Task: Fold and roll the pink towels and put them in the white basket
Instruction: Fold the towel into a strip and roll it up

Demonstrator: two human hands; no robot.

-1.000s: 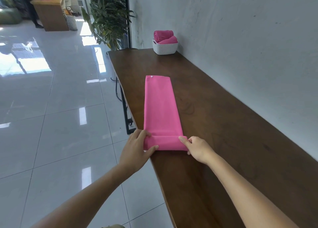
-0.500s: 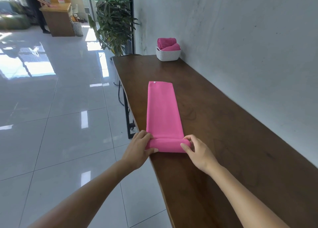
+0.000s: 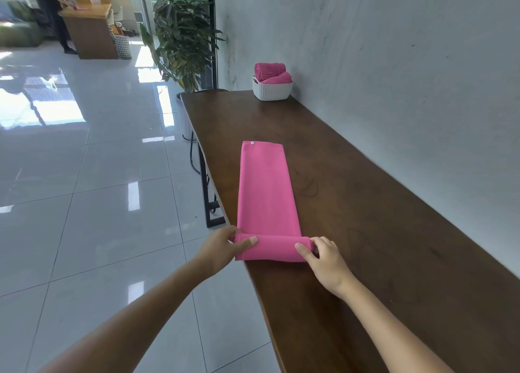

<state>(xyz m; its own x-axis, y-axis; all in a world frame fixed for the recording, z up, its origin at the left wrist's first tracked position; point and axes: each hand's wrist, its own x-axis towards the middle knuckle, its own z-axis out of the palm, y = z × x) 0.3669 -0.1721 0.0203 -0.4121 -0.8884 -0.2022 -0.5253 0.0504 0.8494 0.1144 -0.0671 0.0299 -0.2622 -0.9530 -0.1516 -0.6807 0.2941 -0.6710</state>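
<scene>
Where the glossy tiled floor (image 3: 84, 204) runs back at far left, a person in dark clothes (image 3: 47, 4) stands w/ one hand on a wooden reception unit (image 3: 90, 32); a wire bin (image 3: 121, 46) sits on the floor just beside it. Next over, a leafy plant (image 3: 183, 40) in a white pot (image 3: 185, 119) stands at the far left corner of the brown tabletop (image 3: 365, 232). Left hand (image 3: 222, 246) grips the left end of the rolled part (image 3: 274, 249) of the pink towel (image 3: 266, 192), thumb lying across the top, fingers tucked round the far side. The towel is folded into a long narrow strip laid lengthwise along the tabletop's left edge, flat except for the near end, which is rolled into a short cylinder btwn both hands. A small white dot (image 3: 252, 143) shows at the strip's far left corner. Right hand (image 3: 323, 257) clamps the roll's right end, thumb at the near face, fingers curled over the top. Hands are apart, one per end, forearms bare. Further right & well apart from the strip, the white basket (image 3: 271, 91) sits at the tabletop's far end, close to the grey wall (image 3: 394, 63). It holds two rolled pink towels (image 3: 270, 70), stacked, the upper one well above the rim.
</scene>
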